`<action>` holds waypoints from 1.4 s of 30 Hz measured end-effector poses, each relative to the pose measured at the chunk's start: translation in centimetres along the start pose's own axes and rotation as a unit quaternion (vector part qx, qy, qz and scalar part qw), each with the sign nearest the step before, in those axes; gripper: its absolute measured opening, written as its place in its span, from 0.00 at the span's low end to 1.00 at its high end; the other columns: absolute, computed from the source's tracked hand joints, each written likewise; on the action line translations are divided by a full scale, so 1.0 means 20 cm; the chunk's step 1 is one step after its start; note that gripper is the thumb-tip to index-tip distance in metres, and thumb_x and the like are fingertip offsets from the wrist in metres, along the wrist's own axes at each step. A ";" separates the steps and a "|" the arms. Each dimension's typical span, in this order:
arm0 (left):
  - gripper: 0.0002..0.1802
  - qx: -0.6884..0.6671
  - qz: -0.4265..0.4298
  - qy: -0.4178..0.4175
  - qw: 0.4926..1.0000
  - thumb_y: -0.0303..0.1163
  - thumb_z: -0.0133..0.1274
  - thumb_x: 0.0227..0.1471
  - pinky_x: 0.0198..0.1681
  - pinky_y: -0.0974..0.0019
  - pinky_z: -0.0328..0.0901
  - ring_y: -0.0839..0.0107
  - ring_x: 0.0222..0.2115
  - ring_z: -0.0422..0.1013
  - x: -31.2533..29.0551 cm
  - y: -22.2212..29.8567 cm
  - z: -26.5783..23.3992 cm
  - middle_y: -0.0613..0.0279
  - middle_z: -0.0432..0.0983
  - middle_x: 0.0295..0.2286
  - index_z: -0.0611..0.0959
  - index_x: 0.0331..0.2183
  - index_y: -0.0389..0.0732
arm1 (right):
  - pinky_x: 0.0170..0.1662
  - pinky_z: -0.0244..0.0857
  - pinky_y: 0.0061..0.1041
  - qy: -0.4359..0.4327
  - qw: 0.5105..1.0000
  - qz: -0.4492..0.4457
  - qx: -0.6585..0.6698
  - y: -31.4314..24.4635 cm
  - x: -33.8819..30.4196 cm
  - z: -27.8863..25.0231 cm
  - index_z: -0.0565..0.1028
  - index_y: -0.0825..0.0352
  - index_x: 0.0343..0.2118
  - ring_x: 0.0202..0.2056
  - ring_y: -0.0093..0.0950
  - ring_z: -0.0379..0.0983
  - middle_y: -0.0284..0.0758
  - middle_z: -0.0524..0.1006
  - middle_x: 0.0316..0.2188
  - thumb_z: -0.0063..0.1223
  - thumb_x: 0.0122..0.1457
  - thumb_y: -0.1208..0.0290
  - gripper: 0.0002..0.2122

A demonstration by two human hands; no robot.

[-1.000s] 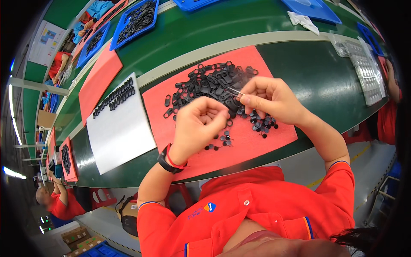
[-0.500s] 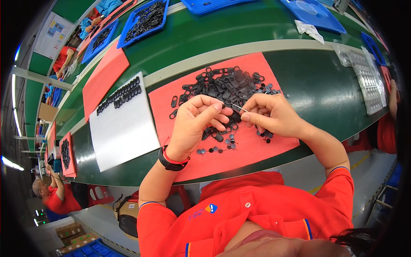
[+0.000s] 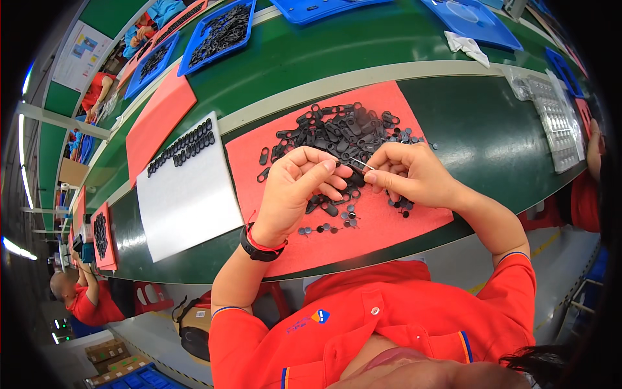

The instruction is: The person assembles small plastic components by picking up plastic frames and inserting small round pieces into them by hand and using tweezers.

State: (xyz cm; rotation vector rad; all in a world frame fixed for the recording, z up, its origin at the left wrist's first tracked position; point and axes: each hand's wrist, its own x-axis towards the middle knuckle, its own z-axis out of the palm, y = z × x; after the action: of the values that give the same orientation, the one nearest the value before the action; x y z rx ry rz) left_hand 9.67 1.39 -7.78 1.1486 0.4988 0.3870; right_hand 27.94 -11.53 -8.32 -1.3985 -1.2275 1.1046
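Note:
Both hands are close together over the pink mat (image 3: 363,240). My left hand (image 3: 295,188) is closed, thumb against forefinger, on a small black part (image 3: 338,163) mostly hidden by the fingertips. Pinched in my right hand (image 3: 421,176) is a thin silvery metal tool (image 3: 360,163), its tip pointing at that part; whether it is tweezers or a pick I cannot tell. Just beyond the hands lies a heap of black oval plastic pieces (image 3: 337,133) with holes at one end. Small dark round discs (image 3: 325,228) are scattered nearer me, and more lie right of the heap.
Left of the mat, a white foam sheet (image 3: 184,217) bears rows of black oval pieces (image 3: 188,146). Blue trays (image 3: 223,39) stand across the green table (image 3: 466,129). A clear blister tray (image 3: 551,120) and a white cloth (image 3: 468,47) lie right. Co-workers (image 3: 91,301) sit nearby.
Almost nothing differs. Both hands keep their grips and places over the mat, with only a very slight shift of the whole view.

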 end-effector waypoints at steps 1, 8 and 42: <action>0.08 0.000 -0.004 -0.003 1.000 0.28 0.51 0.53 0.29 0.74 0.71 0.73 0.27 0.74 0.00 0.00 0.00 0.51 0.77 0.30 0.74 0.34 0.32 | 0.21 0.62 0.13 0.000 1.000 0.000 0.000 0.00 0.00 0.00 0.73 0.71 0.31 0.20 0.15 0.70 0.33 0.76 0.22 0.53 0.56 0.74 0.05; 0.05 0.063 0.066 -0.011 0.996 0.26 0.50 0.53 0.28 0.76 0.70 0.77 0.24 0.72 -0.01 -0.03 0.02 0.54 0.77 0.28 0.74 0.32 0.34 | 0.20 0.59 0.12 0.031 0.994 -0.068 -0.073 -0.01 -0.01 0.01 0.74 0.72 0.30 0.19 0.12 0.68 0.31 0.75 0.20 0.55 0.54 0.76 0.05; 0.03 -0.128 -0.083 -0.057 0.987 0.26 0.53 0.52 0.22 0.81 0.59 0.83 0.21 0.65 0.01 -0.04 0.00 0.63 0.74 0.25 0.77 0.32 0.39 | 0.19 0.61 0.14 -0.007 0.999 -0.003 0.041 -0.08 -0.06 0.02 0.74 0.72 0.32 0.17 0.16 0.69 0.33 0.76 0.21 0.50 0.58 0.73 0.06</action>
State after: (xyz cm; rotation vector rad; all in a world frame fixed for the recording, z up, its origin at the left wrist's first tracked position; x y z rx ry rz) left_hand 9.87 1.20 -8.63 0.8681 0.4273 0.2327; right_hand 27.30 -12.53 -6.83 -1.3254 -1.1828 1.1500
